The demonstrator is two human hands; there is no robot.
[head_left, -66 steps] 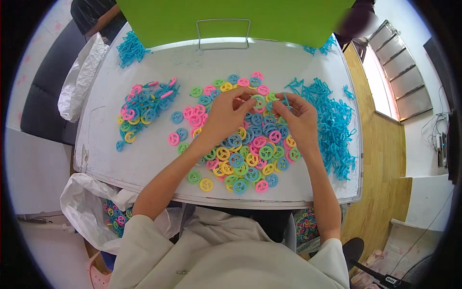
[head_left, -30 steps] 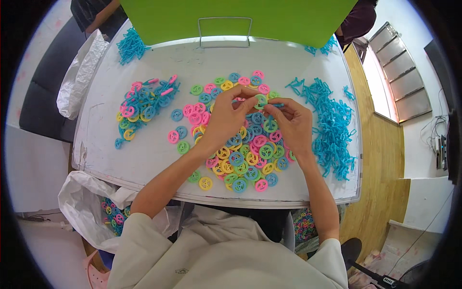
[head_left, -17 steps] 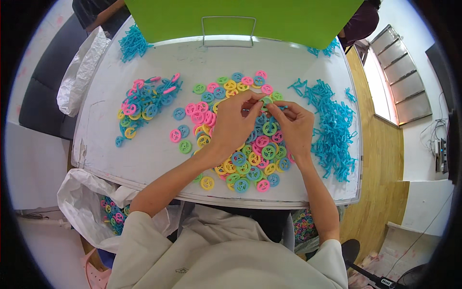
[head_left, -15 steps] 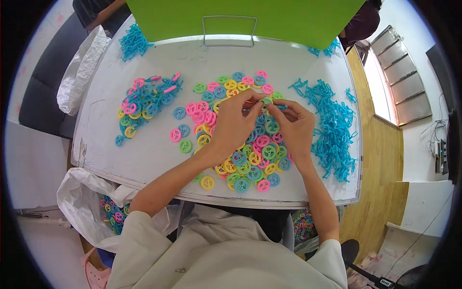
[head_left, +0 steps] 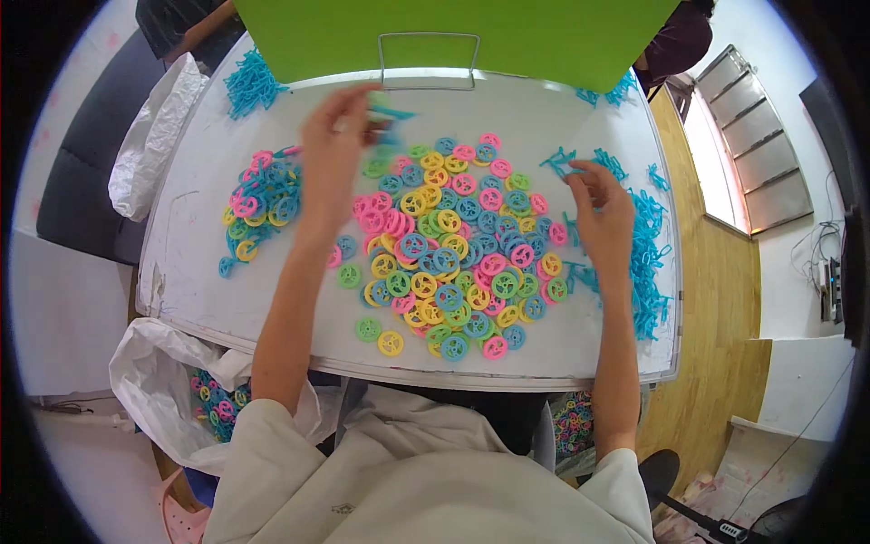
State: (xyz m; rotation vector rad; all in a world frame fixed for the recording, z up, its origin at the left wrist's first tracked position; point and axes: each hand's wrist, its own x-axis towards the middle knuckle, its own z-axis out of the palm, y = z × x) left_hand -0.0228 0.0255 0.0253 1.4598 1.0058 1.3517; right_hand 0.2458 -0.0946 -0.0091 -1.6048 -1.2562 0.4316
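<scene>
My left hand (head_left: 331,150) is raised over the far part of the table, left of the wheel pile. Smeared by motion, its fingers hold a green plastic wheel (head_left: 377,102) with a blue stick piece (head_left: 395,114). At the right, my right hand (head_left: 602,207) has curled fingers, with a gap between thumb and forefinger. Its fingertips are beside a few blue plastic stick pieces (head_left: 558,161), and I see nothing held in them. Between my arms lies a pile of small spoked wheels (head_left: 449,263) in pink, yellow, green and blue.
Joined wheel-and-stick pieces (head_left: 263,195) lie heaped at left. More blue sticks (head_left: 648,272) cover the right side of the white table (head_left: 208,308). A green panel (head_left: 544,41) stands at the back. A white sack (head_left: 136,358) hangs below the near left edge. Other people sit beyond.
My left hand has left the middle of the pile, going left and away with a green wheel and blue stick. My right hand has parted from it and moved right to the blue sticks.
</scene>
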